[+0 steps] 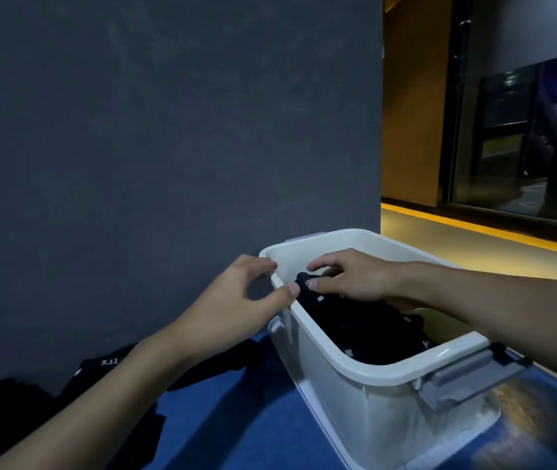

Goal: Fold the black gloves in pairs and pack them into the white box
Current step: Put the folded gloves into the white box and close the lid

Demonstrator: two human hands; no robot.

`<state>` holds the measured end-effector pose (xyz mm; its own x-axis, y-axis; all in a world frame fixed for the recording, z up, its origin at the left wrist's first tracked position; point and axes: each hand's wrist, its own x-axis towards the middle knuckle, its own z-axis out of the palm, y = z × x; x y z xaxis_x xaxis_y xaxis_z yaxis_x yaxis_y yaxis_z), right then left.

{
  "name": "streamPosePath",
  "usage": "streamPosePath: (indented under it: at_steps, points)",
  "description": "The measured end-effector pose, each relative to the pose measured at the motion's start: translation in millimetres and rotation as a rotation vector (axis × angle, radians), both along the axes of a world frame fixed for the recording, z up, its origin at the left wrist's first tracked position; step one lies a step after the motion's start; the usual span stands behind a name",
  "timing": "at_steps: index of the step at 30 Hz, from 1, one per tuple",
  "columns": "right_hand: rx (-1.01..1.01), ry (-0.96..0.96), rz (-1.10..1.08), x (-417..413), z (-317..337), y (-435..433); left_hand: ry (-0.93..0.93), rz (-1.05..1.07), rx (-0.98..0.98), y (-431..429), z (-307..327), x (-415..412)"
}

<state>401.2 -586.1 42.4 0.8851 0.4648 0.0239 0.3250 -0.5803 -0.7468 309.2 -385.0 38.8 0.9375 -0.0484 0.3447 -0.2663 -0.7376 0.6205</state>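
Observation:
The white box (321, 337) stands on a blue surface, right of centre, with several folded black gloves (368, 327) piled inside. My right hand (348, 279) reaches into the box and pinches the top black glove pair (304, 283) at the box's far left end. My left hand (236, 300) hovers at the box's left rim with its fingers loosely curved, thumb and fingertips close to the rim, holding nothing. More loose black gloves (107, 371) with white "5.11" print lie on the surface at lower left, partly hidden by my left forearm.
A dark grey wall (168, 130) rises straight behind the box and the gloves. The box has a grey latch handle (470, 378) on its near right end. The blue surface (236, 418) lies between the loose gloves and the box. A lit corridor with glass opens at far right.

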Motion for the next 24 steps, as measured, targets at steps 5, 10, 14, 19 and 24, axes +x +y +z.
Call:
streamPosePath:
  at_steps: [5,10,14,19,24]
  points:
    - [0.106,0.080,0.043,-3.0,9.3,-8.4,0.010,-0.020,0.006,1.2,0.3,-0.1]
    - [-0.103,0.057,0.077,-4.6,4.2,-11.1,0.010,-0.033,-0.001,2.9,-0.4,2.5]
    - [-0.156,0.075,0.078,-4.3,4.6,-13.5,0.000,-0.043,-0.004,2.1,0.2,1.5]
    - [-0.194,0.042,0.094,-1.3,3.3,-14.7,-0.001,-0.042,-0.010,1.2,-0.3,1.5]
    - [-0.185,0.069,0.109,1.1,3.4,-15.6,0.000,-0.032,-0.018,-0.1,0.6,1.6]
